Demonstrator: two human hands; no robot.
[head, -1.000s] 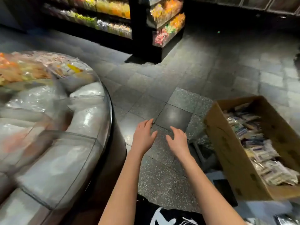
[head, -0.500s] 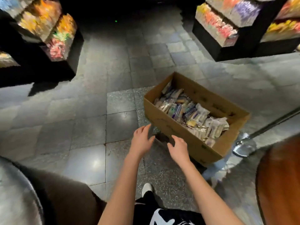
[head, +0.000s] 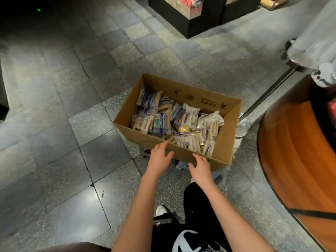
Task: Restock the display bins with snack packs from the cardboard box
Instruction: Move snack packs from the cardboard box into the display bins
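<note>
An open cardboard box (head: 230, 122) stands on the grey tiled floor ahead of me, holding several snack packs (head: 174, 120) in clear wrappers with blue and cream labels. My left hand (head: 159, 158) reaches toward the box's near wall with fingers spread and relaxed, its fingertips at the near rim, holding nothing. My right hand (head: 201, 167) hovers just in front of the same wall, fingers loosely extended and empty. No display bin with these packs is in view.
An orange rounded stand (head: 294, 151) curves along the right. A metal pole with a round base (head: 244, 124) leans behind the box. A black display stand with colourful sweets (head: 189, 17) sits at the back. My legs and a white shoe (head: 161, 210) are below.
My view swung right, away from the round display bins on the left, and the box now lies straight ahead. Both empty hands have come closer to its near wall.
</note>
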